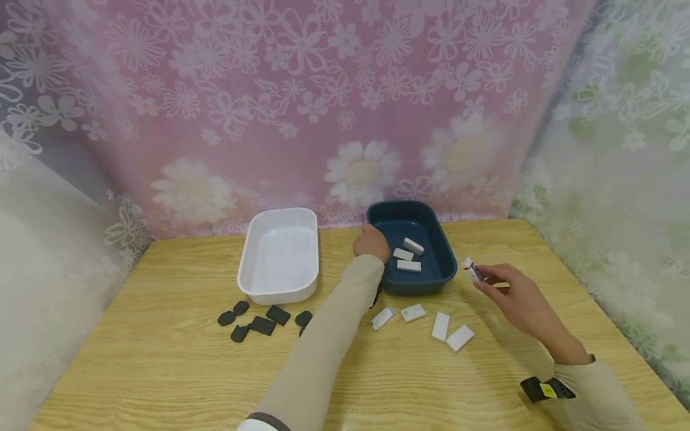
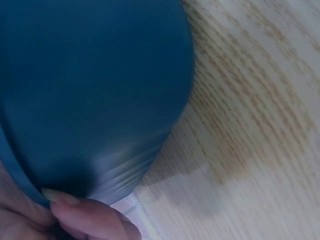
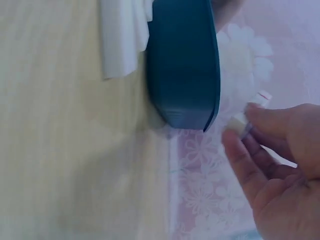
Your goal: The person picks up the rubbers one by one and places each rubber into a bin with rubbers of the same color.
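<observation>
My left hand (image 1: pixel 369 238) reaches across to the dark blue tray (image 1: pixel 426 282) and grips its left rim. The left wrist view shows my fingertips (image 2: pixel 85 216) curled on the edge of the blue tray (image 2: pixel 90 90). Three white erasers (image 1: pixel 408 255) lie inside the tray. Just right of the tray and above the table, my right hand (image 1: pixel 483 280) pinches a small white eraser (image 1: pixel 472 269) with a red and blue sleeve. The right wrist view shows that eraser (image 3: pixel 241 121) between my fingertips (image 3: pixel 235 150), beside the blue tray (image 3: pixel 182 65).
An empty white tray (image 1: pixel 280 286) stands left of the blue one. Several black erasers (image 1: pixel 263 325) lie in front of it. Several white erasers (image 1: pixel 441 327) lie in front of the blue tray. A flowered cloth backdrop closes off the wooden table (image 1: pixel 162 371) at the back and both sides.
</observation>
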Demonstrator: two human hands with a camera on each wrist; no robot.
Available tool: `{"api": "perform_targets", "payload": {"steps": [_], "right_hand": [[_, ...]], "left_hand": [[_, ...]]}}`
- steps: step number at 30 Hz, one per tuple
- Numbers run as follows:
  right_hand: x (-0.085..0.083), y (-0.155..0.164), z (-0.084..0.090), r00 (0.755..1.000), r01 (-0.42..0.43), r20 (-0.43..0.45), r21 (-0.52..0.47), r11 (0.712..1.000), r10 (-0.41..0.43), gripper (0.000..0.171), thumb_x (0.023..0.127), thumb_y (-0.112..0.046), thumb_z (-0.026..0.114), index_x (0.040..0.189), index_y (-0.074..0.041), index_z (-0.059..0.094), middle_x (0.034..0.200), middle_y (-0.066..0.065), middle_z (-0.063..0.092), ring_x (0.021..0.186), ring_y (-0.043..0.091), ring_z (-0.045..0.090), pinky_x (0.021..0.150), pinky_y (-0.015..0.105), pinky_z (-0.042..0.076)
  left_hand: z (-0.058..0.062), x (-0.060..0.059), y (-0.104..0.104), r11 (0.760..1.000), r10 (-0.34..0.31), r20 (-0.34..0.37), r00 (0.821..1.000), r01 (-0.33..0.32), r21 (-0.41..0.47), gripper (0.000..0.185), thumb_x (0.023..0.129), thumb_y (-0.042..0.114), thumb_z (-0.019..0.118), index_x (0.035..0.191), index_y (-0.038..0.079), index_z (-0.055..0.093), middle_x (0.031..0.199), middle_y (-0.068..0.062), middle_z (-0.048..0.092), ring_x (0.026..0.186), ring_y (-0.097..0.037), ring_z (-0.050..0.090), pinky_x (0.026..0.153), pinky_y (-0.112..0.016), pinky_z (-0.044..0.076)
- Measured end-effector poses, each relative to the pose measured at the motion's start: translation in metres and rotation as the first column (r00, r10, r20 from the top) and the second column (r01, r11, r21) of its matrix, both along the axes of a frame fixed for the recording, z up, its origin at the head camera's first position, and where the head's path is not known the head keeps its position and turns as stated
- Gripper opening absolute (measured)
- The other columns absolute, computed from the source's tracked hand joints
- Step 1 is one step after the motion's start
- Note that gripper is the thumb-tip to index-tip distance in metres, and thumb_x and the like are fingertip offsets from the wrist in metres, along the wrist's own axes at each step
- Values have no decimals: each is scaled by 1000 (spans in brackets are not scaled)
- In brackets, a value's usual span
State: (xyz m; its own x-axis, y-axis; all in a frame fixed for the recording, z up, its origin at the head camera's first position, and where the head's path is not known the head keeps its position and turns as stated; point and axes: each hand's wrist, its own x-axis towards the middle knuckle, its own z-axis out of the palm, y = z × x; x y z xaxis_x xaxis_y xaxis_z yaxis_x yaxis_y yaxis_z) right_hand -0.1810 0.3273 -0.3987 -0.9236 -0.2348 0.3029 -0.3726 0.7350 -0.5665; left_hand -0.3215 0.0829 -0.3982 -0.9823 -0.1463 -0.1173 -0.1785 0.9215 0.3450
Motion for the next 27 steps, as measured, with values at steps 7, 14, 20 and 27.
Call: {"api": "perform_targets", "payload": {"steps": [7,14,20,27], "right_hand": [[-26,-16,8,998,-17,-60,-56,998,13,36,96,-15,60,128,1,57,113,12,58,96,9,54,76,9,45],[-56,-42,10,998,-38,-50,-102,994,33,40,95,-15,60,131,1,53,112,14,58,99,28,57,77,24,51],[-80,-65,3,998,-52,-43,-102,993,48,40,94,-15,62,130,0,53,110,15,59,98,27,58,78,35,52],[-102,-80,-5,995,-94,-24,-49,994,93,30,92,-10,64,120,1,60,108,16,59,97,30,59,79,46,51]], "left_hand": [[-5,-5,2,1000,16,9,1000,-16,-21,46,89,32,65,119,4,44,81,-5,67,74,-16,66,60,-29,52],[1,0,0,999,11,5,1000,-11,-49,49,90,32,64,125,3,45,84,-3,67,73,-14,66,60,-27,52],[0,0,1,999,20,9,1000,-19,-50,46,90,32,64,122,5,46,86,-3,68,76,-14,66,62,-27,52],[-4,-6,1,998,33,-7,999,-33,-46,44,87,33,68,116,7,48,83,-3,67,74,-14,66,60,-28,52]]}}
